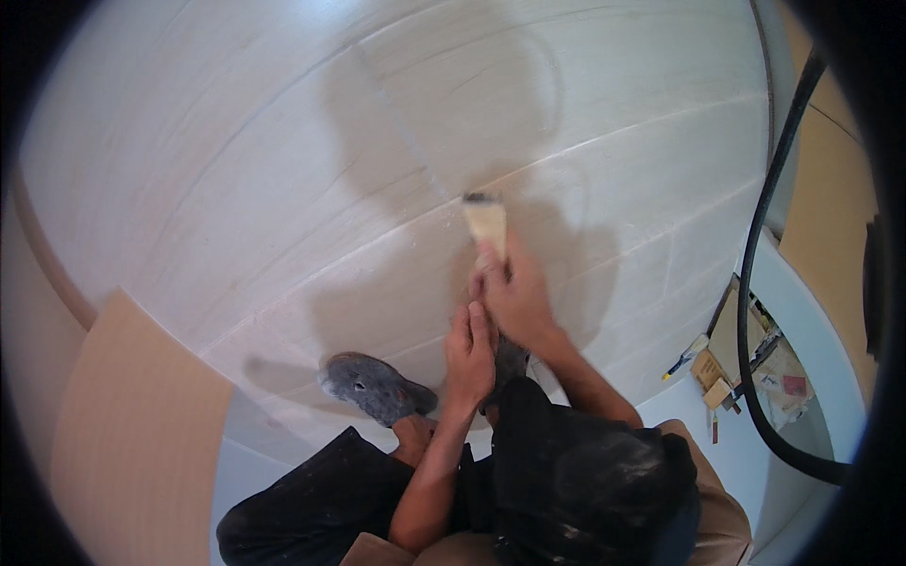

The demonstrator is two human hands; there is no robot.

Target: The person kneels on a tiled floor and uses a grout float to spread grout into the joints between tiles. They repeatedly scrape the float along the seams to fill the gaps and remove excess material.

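A pale flat tool with a dark edge (487, 219), somewhat blurred, is gripped by my right hand (517, 292), its edge at a thin seam on the light, veined tiled surface (217, 179). Just below and left of it, my left hand (469, 358) has its fingers closed, close against the lower part of my right hand; what they hold, if anything, is hidden. A soft shadow covers the surface around both hands. My grey shoe (373, 385) rests on the surface at lower left, beside my bent legs in dark trousers.
A curved beige panel (142, 424) stands at left. At right, a black hose (774, 189) loops down beside a beige surface (821, 236) and a white curved rim (793, 283). Assorted tools and scraps (717, 377), including a small brush (686, 357), lie at lower right.
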